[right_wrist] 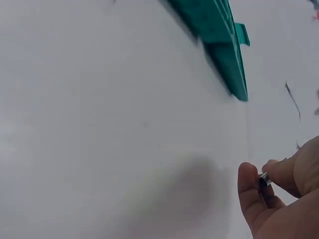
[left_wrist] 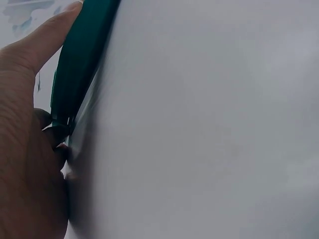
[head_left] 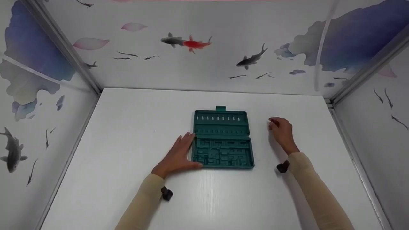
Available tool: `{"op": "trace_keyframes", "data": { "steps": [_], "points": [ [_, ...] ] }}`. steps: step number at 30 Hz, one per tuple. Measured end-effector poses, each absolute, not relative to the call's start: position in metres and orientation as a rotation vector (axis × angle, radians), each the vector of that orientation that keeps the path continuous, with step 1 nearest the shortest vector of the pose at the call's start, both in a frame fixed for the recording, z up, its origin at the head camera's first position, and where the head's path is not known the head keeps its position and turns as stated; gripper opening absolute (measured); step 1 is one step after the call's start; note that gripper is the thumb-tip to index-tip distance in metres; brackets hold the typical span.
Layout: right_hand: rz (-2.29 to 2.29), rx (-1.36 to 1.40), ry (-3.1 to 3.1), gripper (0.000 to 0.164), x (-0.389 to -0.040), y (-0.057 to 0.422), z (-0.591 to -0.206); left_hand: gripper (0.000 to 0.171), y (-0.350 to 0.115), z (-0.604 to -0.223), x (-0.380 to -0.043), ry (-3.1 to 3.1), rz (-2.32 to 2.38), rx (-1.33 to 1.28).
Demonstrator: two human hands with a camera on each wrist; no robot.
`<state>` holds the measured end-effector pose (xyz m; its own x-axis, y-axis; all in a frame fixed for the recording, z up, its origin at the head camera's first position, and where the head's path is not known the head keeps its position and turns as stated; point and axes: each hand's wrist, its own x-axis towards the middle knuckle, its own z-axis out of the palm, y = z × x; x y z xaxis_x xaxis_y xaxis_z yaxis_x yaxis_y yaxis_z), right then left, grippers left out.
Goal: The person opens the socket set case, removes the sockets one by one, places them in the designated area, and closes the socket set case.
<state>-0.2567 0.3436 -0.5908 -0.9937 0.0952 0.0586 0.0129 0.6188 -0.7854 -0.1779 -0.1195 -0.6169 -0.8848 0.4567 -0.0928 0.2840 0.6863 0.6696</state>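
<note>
A green plastic case (head_left: 222, 153) lies unfolded on the white table, its moulded lower half nearer me and its lid (head_left: 221, 127) beyond. My left hand (head_left: 177, 156) rests against the case's left side, fingers fairly straight along the edge and thumb by the front left corner. The left wrist view shows that thumb reaching along the case's side (left_wrist: 82, 55). To the right of the case, my right hand (head_left: 282, 132) is raised over the table. Between its thumb and fingertips it pinches a small silver socket (right_wrist: 264, 179), hollow and dark at one end.
A row of small pale slots (head_left: 218, 118) runs across the lid, and a latch tab (head_left: 220, 108) sticks out at its far edge. White panels printed with fish (head_left: 196, 44) stand around the table (head_left: 127, 127) at the back and both sides.
</note>
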Motion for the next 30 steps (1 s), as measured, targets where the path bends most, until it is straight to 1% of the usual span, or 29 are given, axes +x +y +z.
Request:
{"op": "trace_keyframes", "data": {
  "steps": [6,11,15,23,30],
  "points": [
    [1.286,-0.259,-2.73,0.032,-0.245,0.379,-0.596,0.132,-0.119,-0.619,-0.178,2.646,0.986,0.592],
    [1.252,-0.351,-2.71,0.032,-0.239,0.383,-0.599,0.131,-0.119,-0.618,-0.177,2.658,0.976,0.582],
    [1.257,-0.359,-2.71,0.027,-0.236,0.365,-0.603,0.13,-0.12,-0.617,-0.176,2.657,0.988,0.563],
    [1.288,-0.284,-2.724,0.02,-0.236,0.309,-0.61,0.13,-0.12,-0.618,-0.176,2.666,1.001,0.572],
    [1.263,-0.274,-2.703,0.015,-0.242,0.285,-0.611,0.13,-0.12,-0.617,-0.176,2.654,1.008,0.557]
  ]
}}
